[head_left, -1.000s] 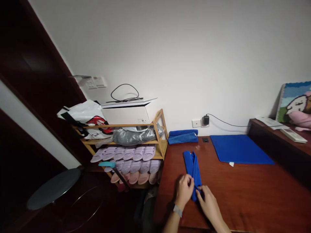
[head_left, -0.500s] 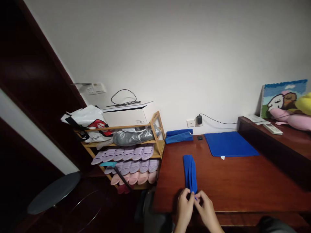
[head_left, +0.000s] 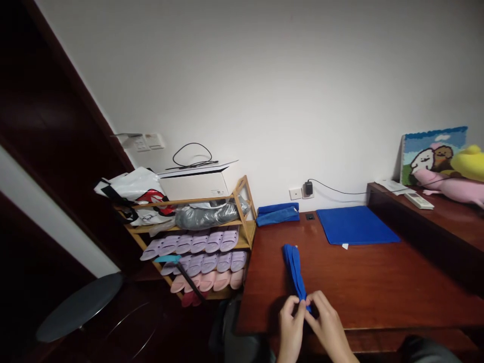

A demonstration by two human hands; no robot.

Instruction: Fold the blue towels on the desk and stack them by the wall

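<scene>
With both hands at the near end of the folded blue cloth [head_left: 295, 269], I pinch it; left hand [head_left: 293, 315] and right hand [head_left: 322, 313] each have a closed grip, thumb and fingertips together on the fabric, fingers bent. Cloth is a narrow pleated strip on the brown counter [head_left: 363, 282], near its front edge, far end lying flat and pointing away from me, slightly left. Beyond it, against the wall, two rolled or folded blue cloths [head_left: 278, 215] sit at the counter's back left corner. Flat blue cloth [head_left: 355, 225] with a white tag lies back right, well apart from my hands. Black adapter [head_left: 308, 188] plugged in at the wall, cord running right. Raised ledge on the right holds a white remote [head_left: 419, 200] and a pink plush [head_left: 449, 187]. Left of the counter, wooden rack [head_left: 245, 212] with rows of purple and pink slippers [head_left: 207, 262], white box [head_left: 198, 182] on top.
</scene>
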